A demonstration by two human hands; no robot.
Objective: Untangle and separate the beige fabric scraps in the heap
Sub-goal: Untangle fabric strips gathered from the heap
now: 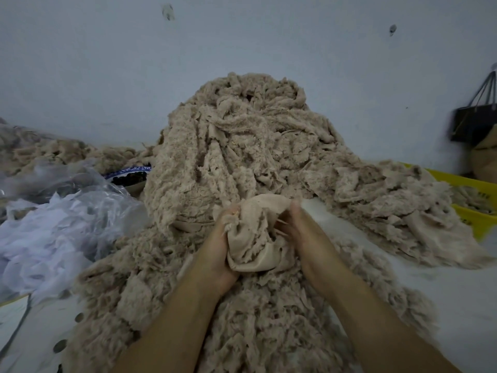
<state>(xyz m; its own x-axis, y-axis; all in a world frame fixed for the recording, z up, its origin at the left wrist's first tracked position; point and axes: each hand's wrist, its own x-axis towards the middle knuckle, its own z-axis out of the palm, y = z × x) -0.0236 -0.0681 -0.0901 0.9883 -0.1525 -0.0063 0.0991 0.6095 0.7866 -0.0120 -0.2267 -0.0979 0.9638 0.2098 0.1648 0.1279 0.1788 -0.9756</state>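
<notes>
Head view | I see left hand and right hand both gripping one beige scrap | heap mostly unsorted

White surface under a beige scrap heap, clear plastic bags left, yellow crate right

Pale grey-blue wall behind, plain, pocked by two dark marks high up. At right, black bag hanging by its handles against the wall, brown sack just below, yellow crate in front. At left, crumpled clear plastic bags holding white material. White surface underneath. Dim, flat light throughout.
</notes>
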